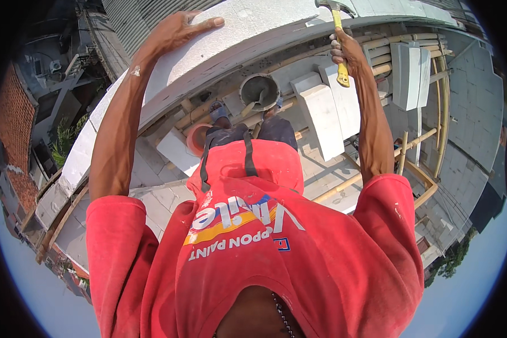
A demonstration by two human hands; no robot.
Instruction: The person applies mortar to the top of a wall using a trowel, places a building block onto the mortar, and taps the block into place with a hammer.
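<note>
My left hand point(183, 34) grips the top edge of a long white block point(208, 48) at upper left, thumb stretched along it, other fingers partly hidden over the far edge. My right hand point(346, 48) is closed round the yellow handle of a hammer point(341, 73), whose metal head is raised over the white block course at the top. Below, between my hands, a bucket of grey mortar point(256, 84) with a tool in it stands near my feet. Loose white blocks point(321, 112) lie right of it.
Bamboo poles point(338, 186) form scaffolding beneath me and at right. A red bucket point(196, 141) is beside my leg, and more blocks point(408, 73) stand at upper right. Corrugated roofing point(135, 17) lies beyond the wall, and tiled roofs point(17, 124) show far left, below the wall edge.
</note>
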